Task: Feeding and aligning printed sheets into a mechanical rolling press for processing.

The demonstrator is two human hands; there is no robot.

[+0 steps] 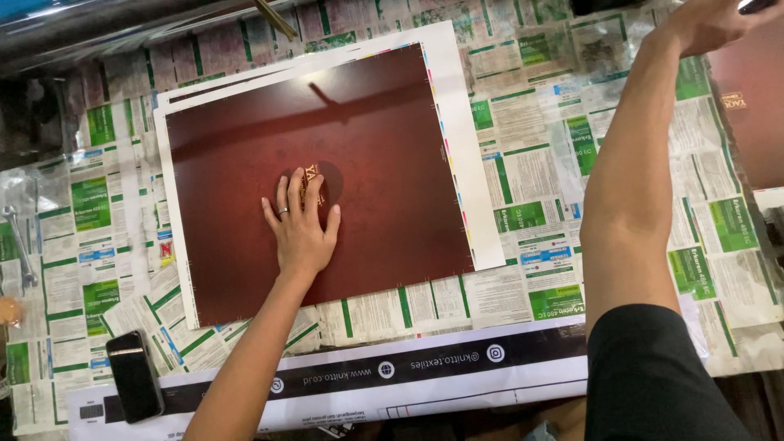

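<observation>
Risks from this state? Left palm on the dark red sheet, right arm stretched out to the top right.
1. The left hand lies flat on the glossy dark red printed sheet; it may smudge the surface or shift the top sheet off the stack below.
2. The right hand reaches far across; the forearm could drag the loose green-and-white paper lining.
3. The black phone sits near the table edge and could be knocked off.

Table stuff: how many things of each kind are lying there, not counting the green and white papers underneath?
Dark maroon printed sheets with white margins: 1 on top, pressed by the left hand; edges of more show beneath, number unclear
Black smartphone: 1
Silver metal spanner: 1
Long white and black printed strip: 1
Total: 4

The right hand reaches to the far edge.
</observation>
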